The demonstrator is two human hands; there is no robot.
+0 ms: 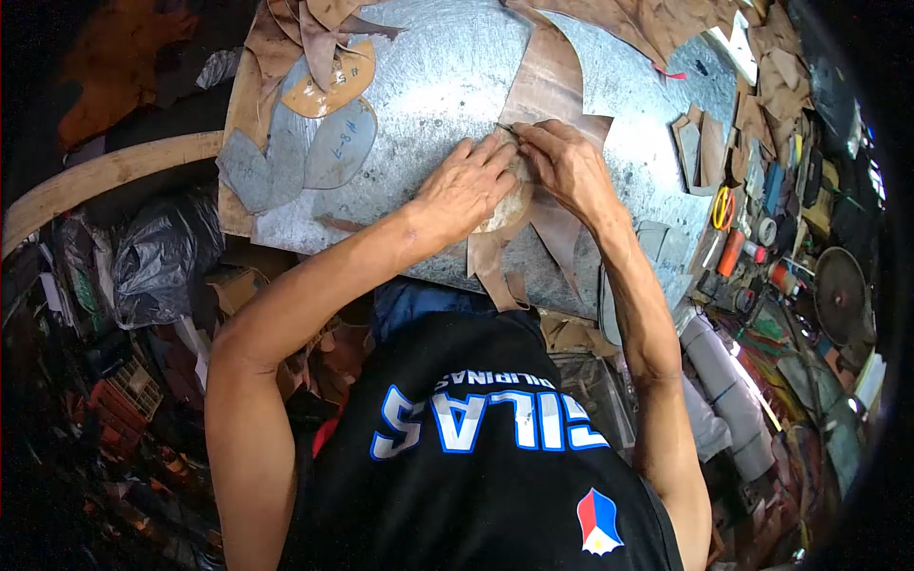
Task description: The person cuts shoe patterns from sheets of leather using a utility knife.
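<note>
My left hand point(468, 186) lies with fingers stretched out, pressing on a tan pattern piece point(509, 211) over a strip of brown leather point(547, 81). Close beside it, my right hand point(571, 169) is closed in a pinch at the pattern's upper edge. A thin dark tool point(504, 127) pokes out from its fingertips; the fingers hide the rest, and I cannot tell its exact kind. Pointed leather ends point(557, 238) hang below my hands on the scratched metal work surface point(428, 57).
Marked grey patterns point(341, 143) and an orange-tan pattern point(333, 84) lie at the left. Leather scraps point(657, 29) cover the far edge. Yellow-handled scissors point(724, 207), an orange cylinder point(731, 254) and other tools crowd the right side. A black plastic bag point(157, 262) sits at left.
</note>
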